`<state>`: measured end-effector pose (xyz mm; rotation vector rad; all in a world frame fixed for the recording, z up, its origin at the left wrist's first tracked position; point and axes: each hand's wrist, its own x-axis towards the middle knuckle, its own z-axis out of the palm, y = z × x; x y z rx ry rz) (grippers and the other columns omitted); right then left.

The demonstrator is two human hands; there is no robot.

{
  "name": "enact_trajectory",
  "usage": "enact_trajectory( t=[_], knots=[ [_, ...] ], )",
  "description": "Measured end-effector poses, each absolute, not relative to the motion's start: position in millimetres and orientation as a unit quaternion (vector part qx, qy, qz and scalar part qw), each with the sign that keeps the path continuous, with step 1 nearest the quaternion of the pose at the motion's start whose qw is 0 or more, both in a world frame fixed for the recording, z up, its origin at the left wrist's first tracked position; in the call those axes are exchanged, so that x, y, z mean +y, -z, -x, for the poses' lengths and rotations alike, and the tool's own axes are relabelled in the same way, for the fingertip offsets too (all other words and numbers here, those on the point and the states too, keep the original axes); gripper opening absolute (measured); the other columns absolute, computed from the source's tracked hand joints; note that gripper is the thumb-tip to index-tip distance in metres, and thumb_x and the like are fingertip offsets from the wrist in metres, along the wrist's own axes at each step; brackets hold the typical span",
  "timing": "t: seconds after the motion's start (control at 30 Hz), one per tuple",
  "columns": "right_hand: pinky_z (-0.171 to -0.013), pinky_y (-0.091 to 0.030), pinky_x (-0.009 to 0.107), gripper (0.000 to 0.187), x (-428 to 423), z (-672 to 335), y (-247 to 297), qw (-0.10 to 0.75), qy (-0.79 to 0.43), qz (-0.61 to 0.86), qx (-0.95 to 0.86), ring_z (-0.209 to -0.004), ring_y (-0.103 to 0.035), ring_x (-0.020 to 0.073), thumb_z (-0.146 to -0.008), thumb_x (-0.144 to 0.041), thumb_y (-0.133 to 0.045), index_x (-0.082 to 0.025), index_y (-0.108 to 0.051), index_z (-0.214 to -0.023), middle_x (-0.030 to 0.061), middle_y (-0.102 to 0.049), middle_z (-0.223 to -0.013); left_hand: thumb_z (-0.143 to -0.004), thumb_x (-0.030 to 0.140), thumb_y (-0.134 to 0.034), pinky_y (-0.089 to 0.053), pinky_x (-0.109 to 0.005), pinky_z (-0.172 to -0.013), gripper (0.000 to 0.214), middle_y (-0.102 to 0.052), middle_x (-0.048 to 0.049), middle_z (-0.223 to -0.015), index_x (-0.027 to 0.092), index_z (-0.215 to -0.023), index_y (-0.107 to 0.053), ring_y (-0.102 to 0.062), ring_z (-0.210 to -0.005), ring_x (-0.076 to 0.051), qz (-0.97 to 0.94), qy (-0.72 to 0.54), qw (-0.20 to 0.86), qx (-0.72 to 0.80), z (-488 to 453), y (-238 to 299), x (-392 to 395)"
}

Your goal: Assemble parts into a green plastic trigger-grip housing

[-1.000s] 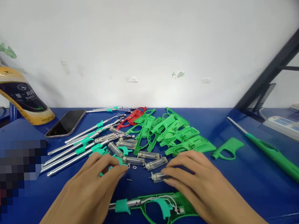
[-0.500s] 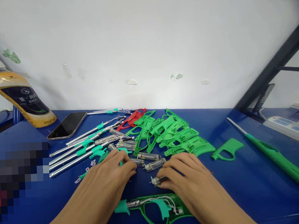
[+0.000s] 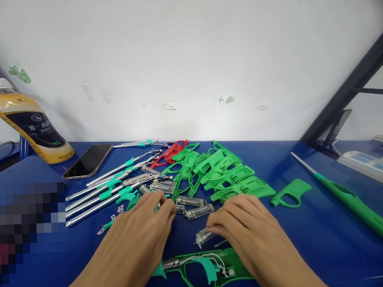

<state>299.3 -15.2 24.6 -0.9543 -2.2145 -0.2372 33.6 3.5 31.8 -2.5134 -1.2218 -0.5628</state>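
Observation:
My right hand [image 3: 246,232] pinches one end of a small clear fuel tank [image 3: 203,237], which tilts just above the blue table [image 3: 310,240]. My left hand [image 3: 144,234] lies palm down with bent fingers. Its fingertips touch another clear tank [image 3: 181,209] among loose parts, and what is under them is hidden. Just in front of both hands lies an open green lighter shell [image 3: 197,272] with a teal trigger, white wires and a metal tube end.
Behind the hands lie more clear tanks [image 3: 199,211], a pile of green shells [image 3: 226,171], a red shell [image 3: 169,152] and metal tubes with teal collars [image 3: 105,193]. A phone [image 3: 87,160] and a bottle [image 3: 28,123] are back left. A green handle piece [image 3: 292,192] and a finished green lighter [image 3: 356,204] lie right.
My left hand has slid right and forward, from the teal pieces to the clear tanks. My right hand has drawn its clear tank slightly nearer and tipped it up.

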Motion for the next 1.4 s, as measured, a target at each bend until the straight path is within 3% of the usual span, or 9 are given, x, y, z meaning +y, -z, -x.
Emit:
enact_trajectory(
  t=[0.27, 0.43, 0.6, 0.7, 0.83, 0.97, 1.1, 1.4],
  knots=[
    [-0.096, -0.054, 0.039, 0.038, -19, -309, -23, 0.304, 0.041, 0.378, -0.873, -0.105, -0.078, 0.0208, -0.130, -0.047, -0.049, -0.030, -0.082, -0.123, -0.0038, -0.086, -0.113, -0.127, 0.027, -0.030, -0.056, -0.032, -0.051, 0.051, -0.086, -0.0039, -0.097, 0.027, -0.097, -0.071, -0.087, -0.077, -0.022, 0.849, 0.254, 0.157, -0.437, -27, -35, -7],
    [-0.087, -0.055, 0.038, 0.034, -17, -305, -19, 0.316, 0.037, 0.366, -0.874, -0.099, -0.079, 0.0197, -0.129, -0.040, -0.052, -0.029, -0.079, -0.113, -0.0042, -0.086, -0.107, -0.131, 0.031, -0.036, -0.069, -0.026, -0.075, 0.045, -0.089, 0.0026, -0.102, 0.027, -0.113, -0.078, -0.091, -0.088, -0.017, 0.839, 0.336, 0.157, -0.398, -24, -35, -7],
    [-0.090, -0.053, 0.037, 0.036, -18, -302, -23, 0.340, 0.063, 0.361, -0.866, -0.095, -0.078, 0.0173, -0.131, -0.039, -0.045, -0.027, -0.077, -0.118, -0.0044, -0.086, -0.104, -0.132, 0.033, -0.039, -0.067, -0.017, -0.089, 0.044, -0.088, 0.0051, -0.103, 0.028, -0.114, -0.078, -0.089, -0.092, -0.011, 0.830, 0.381, 0.142, -0.381, -30, -36, -9],
    [-0.090, -0.054, 0.031, 0.032, -19, -304, -29, 0.362, 0.077, 0.348, -0.861, -0.093, -0.078, 0.0134, -0.132, -0.035, -0.047, -0.027, -0.078, -0.128, -0.0058, -0.088, -0.107, -0.131, 0.032, -0.047, -0.064, -0.011, -0.092, 0.035, -0.087, 0.0059, -0.107, 0.030, -0.117, -0.079, -0.087, -0.093, -0.008, 0.825, 0.405, 0.068, -0.387, -29, -34, -14],
    [-0.087, -0.055, 0.027, 0.031, -20, -306, -32, 0.378, 0.077, 0.322, -0.865, -0.088, -0.079, 0.0106, -0.132, -0.035, -0.050, -0.025, -0.079, -0.129, -0.0063, -0.089, -0.106, -0.124, 0.020, -0.061, -0.063, -0.011, -0.099, 0.024, -0.086, 0.0070, -0.120, 0.036, -0.130, -0.078, -0.086, -0.104, -0.008, 0.830, 0.408, -0.062, -0.375, -27, -24, -23],
    [-0.086, -0.057, 0.027, 0.031, -20, -305, -32, 0.382, 0.088, 0.315, -0.864, -0.085, -0.080, 0.0104, -0.132, -0.034, -0.051, -0.025, -0.079, -0.126, -0.0065, -0.089, -0.104, -0.118, 0.008, -0.063, -0.065, -0.013, -0.095, 0.041, -0.086, 0.0051, -0.122, 0.039, -0.141, -0.076, -0.086, -0.105, -0.010, 0.829, 0.418, -0.126, -0.350, -32, -18, -28],
    [-0.086, -0.057, 0.028, 0.031, -20, -304, -30, 0.377, 0.091, 0.318, -0.865, -0.085, -0.080, 0.0106, -0.132, -0.035, -0.050, -0.025, -0.079, -0.126, -0.0068, -0.090, -0.104, -0.116, 0.008, -0.064, -0.066, -0.014, -0.091, 0.044, -0.087, 0.0069, -0.118, 0.042, -0.140, -0.078, -0.087, -0.100, -0.010, 0.817, 0.434, -0.143, -0.353, -38, -18, -30],
    [-0.082, -0.058, 0.029, 0.031, -21, -304, -34, 0.382, 0.080, 0.306, -0.868, -0.082, -0.079, 0.0103, -0.131, -0.036, -0.051, -0.025, -0.079, -0.124, -0.0069, -0.090, -0.103, -0.119, 0.023, -0.064, -0.069, -0.016, -0.086, 0.019, -0.090, 0.0055, -0.104, 0.033, -0.112, -0.080, -0.089, -0.090, -0.013, 0.797, 0.436, -0.145, -0.392, -43, -21, -29]
  ],
)
